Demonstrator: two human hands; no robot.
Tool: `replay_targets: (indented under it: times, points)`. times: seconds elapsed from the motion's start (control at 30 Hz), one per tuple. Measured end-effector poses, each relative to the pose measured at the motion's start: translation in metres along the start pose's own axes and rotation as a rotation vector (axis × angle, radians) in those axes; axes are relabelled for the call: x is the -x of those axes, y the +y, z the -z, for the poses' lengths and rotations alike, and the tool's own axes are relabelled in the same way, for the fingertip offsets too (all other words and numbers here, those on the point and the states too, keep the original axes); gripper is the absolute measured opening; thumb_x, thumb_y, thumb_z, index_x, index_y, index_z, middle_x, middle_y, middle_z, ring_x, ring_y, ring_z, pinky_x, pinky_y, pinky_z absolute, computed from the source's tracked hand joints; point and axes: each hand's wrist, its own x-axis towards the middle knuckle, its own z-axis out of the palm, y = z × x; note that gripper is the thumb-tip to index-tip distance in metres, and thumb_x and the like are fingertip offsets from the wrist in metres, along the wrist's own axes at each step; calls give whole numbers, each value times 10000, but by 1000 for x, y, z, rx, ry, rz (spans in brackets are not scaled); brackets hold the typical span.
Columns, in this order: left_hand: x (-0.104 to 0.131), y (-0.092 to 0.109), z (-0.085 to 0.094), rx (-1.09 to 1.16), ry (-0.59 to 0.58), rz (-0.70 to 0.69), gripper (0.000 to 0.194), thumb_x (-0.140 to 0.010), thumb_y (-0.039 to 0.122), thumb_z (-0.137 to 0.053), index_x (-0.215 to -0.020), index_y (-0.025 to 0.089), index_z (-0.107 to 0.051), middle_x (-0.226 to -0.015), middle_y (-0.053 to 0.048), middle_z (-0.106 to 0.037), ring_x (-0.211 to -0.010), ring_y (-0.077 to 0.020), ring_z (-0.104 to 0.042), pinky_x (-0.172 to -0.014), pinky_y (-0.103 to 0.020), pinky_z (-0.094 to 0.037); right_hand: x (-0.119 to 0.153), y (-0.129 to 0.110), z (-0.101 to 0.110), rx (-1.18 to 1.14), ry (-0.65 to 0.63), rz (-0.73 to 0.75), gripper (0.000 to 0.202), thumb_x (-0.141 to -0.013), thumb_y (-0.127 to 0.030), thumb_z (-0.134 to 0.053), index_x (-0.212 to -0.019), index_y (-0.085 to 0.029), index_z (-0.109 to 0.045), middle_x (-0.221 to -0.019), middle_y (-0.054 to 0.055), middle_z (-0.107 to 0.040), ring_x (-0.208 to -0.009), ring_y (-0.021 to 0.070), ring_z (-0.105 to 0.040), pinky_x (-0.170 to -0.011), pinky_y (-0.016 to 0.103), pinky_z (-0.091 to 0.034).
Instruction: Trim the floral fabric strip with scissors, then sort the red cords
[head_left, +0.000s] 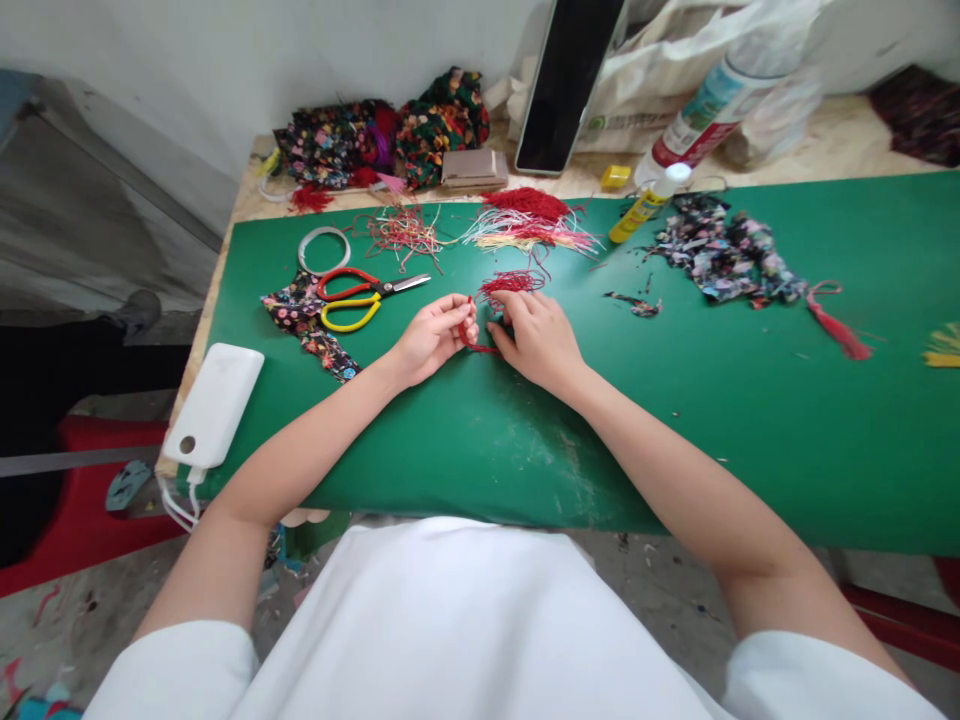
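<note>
Between thumb and fingers, my left hand (436, 335) pinches the end of a dark red cord (480, 348), which curves below the fingers toward the other hand. My right hand (536, 340) lies palm down at the near edge of a small bundle of red cords (517, 283); its fingertips are partly hidden, so whether it grips anything is unclear. Behind that bundle is a larger pile of red, white and pale yellow threads (529, 220). Scissors (375, 295) with one red and one yellow handle lie left of my left hand, partly over floral fabric (311, 320).
A white power bank (215, 405) with a cable sits at the left edge of the green mat (450, 450). A roll of tape (324, 250), loose cord scraps (405, 232), a phone (568, 85), a glue stick (649, 205), a spray can (709, 110) and a red tassel (838, 325) surround the work.
</note>
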Motion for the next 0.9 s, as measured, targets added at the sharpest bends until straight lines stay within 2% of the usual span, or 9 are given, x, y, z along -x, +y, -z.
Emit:
replay_targets:
  times: [0.17,0.43,0.6,0.9]
  points:
    - [0,1,-1,-6,-1,2,289,-996,18,-431,-767,133,-564,-599,39,-543,-543,-53,-546,-611,-190,-451,-1,0,1,44,-53,26,438,-1007,-310,-466,-1312,-76,-676,-1057,207,-715,-976,343,-615,-819,432,-437]
    - [1,1,-3,-21,20,17,270,-992,21,-447,-775,142,-553,-608,41,-535,-552,-54,-532,-625,-190,-439,1,1,0,17,-12,17,398,-1008,-275,-456,-1242,-123,-740,-976,162,-720,-905,295,-609,-785,388,-416]
    - [1,0,-1,-18,12,14,267,-992,27,-456,-772,140,-558,-613,36,-533,-559,-60,-533,-630,-199,-435,1,2,0,-57,38,-3,351,-983,-255,-484,-1208,-141,-728,-917,137,-719,-883,286,-616,-783,381,-430]
    - [-1,-1,0,-18,15,10,228,-977,42,-507,-782,145,-562,-632,38,-537,-563,-61,-533,-635,-207,-436,0,3,-1,-100,68,-14,188,-953,-251,-494,-933,-198,-672,-807,104,-694,-785,268,-590,-729,374,-417]
